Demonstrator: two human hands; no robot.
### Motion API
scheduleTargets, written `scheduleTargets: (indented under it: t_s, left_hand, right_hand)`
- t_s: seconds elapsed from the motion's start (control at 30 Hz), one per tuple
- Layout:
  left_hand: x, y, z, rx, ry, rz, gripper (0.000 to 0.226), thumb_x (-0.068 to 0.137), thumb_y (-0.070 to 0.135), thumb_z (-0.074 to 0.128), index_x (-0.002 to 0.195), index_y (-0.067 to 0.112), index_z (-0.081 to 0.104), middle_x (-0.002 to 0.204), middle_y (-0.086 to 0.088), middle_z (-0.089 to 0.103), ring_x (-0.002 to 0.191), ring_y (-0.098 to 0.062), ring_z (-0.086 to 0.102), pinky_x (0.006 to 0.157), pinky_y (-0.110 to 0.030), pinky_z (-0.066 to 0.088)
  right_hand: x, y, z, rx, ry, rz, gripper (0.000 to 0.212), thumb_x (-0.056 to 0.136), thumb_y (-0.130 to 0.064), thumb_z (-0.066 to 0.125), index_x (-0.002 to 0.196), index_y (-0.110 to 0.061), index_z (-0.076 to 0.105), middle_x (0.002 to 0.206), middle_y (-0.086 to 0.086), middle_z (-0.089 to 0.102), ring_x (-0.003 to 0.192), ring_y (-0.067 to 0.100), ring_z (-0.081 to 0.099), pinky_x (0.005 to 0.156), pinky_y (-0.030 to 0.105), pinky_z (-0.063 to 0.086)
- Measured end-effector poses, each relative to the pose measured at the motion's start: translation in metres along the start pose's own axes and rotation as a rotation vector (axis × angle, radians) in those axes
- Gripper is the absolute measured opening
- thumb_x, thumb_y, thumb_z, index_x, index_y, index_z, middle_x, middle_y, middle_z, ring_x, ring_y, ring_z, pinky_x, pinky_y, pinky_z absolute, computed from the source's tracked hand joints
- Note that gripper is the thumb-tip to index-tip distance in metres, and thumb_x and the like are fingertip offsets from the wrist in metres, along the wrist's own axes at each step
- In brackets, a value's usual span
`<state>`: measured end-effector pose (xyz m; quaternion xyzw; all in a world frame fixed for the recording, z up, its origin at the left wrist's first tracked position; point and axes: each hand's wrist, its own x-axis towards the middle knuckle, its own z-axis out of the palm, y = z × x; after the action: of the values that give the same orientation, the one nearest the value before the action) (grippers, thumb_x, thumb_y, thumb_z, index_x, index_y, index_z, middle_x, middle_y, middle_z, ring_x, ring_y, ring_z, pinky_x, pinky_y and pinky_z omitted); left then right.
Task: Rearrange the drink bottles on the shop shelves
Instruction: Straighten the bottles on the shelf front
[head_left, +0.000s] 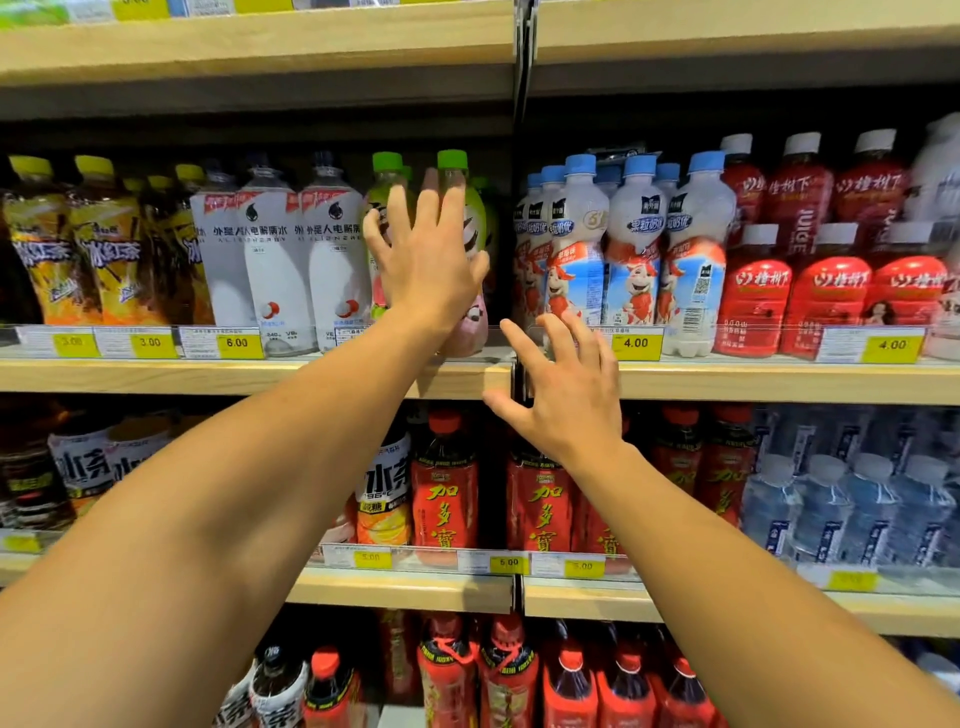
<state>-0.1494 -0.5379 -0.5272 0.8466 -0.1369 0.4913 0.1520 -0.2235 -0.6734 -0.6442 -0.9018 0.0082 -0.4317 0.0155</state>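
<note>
The green-capped bottle (457, 208), upright on the middle shelf (208, 375), is covered by the open left hand (426, 260), not yet clasped; the right hand (563, 387), spread and empty, is held lower, just right of it.

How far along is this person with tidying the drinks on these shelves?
Mostly tidy already: the white bottles and the red bottles stand upright in rows, labels forward. In hand now: the left hand presses flat on a green-capped bottle at the end of its row; the right hand hovers open by the shelf edge. Still left: one blue-capped bottle shows its barcode side.
</note>
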Motion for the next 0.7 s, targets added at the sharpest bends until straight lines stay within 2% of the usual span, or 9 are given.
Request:
scheduleTargets:
  t_s: [0.1,0.23,0.37,0.43,0.57,0.7]
  left_hand:
    - [0.003,-0.003,0.003,0.044,-0.051,0.031,0.069,0.094,0.049,0.052,0.154,0.026,0.026,0.151,-0.003,0.042,0.148,-0.032,0.020,0.119,-0.060,0.003]
    - [0.000,-0.010,-0.001,0.023,-0.101,0.066,0.071,0.095,0.056,0.042,0.156,0.027,0.020,0.154,-0.004,0.037,0.149,-0.034,0.016,0.118,-0.064,-0.003]
    - [-0.027,-0.029,-0.010,-0.048,-0.134,0.118,0.074,0.097,0.057,0.039,0.159,0.028,0.012,0.167,-0.001,0.013,0.154,-0.027,-0.001,0.119,-0.060,-0.006]
    - [-0.052,-0.043,-0.014,-0.076,-0.156,0.153,0.074,0.097,0.057,0.040,0.159,0.028,0.012,0.168,0.001,0.008,0.154,-0.023,-0.003,0.120,-0.059,-0.005]
    - [-0.111,-0.075,-0.014,-0.052,-0.232,0.186,0.076,0.095,0.058,0.043,0.159,0.028,0.015,0.167,-0.001,0.012,0.154,-0.024,0.001,0.121,-0.059,0.000]
    - [-0.169,-0.110,-0.007,-0.015,-0.312,0.184,0.080,0.088,0.063,0.037,0.158,0.026,0.022,0.166,-0.003,0.016,0.154,-0.028,0.008,0.120,-0.061,0.006]
  right_hand:
    - [0.000,0.000,0.000,-0.001,-0.006,0.002,0.077,0.084,-0.074,0.049,0.151,-0.045,0.025,0.157,0.004,0.029,0.150,0.026,0.010,0.119,0.049,0.008]
    - [0.000,0.000,-0.003,-0.015,-0.037,0.003,0.077,0.085,-0.074,0.045,0.152,-0.046,0.018,0.159,0.004,0.024,0.151,0.025,0.005,0.120,0.048,0.005]
    - [0.001,-0.002,-0.006,-0.016,-0.077,0.007,0.078,0.087,-0.071,0.045,0.153,-0.044,0.015,0.162,0.003,0.018,0.151,0.025,0.001,0.120,0.048,0.003]
    - [0.001,-0.006,-0.009,-0.030,-0.087,0.014,0.078,0.087,-0.069,0.046,0.154,-0.042,0.015,0.163,0.004,0.016,0.151,0.027,0.000,0.122,0.050,0.003]
    - [-0.012,-0.023,-0.010,-0.010,-0.091,0.039,0.084,0.086,-0.065,0.053,0.155,-0.038,0.015,0.165,0.003,0.008,0.151,0.031,-0.006,0.121,0.052,-0.002]
    - [-0.047,-0.050,0.000,0.062,-0.064,-0.035,0.088,0.082,-0.061,0.062,0.155,-0.034,0.020,0.165,0.003,0.011,0.151,0.033,0.000,0.121,0.052,0.002]
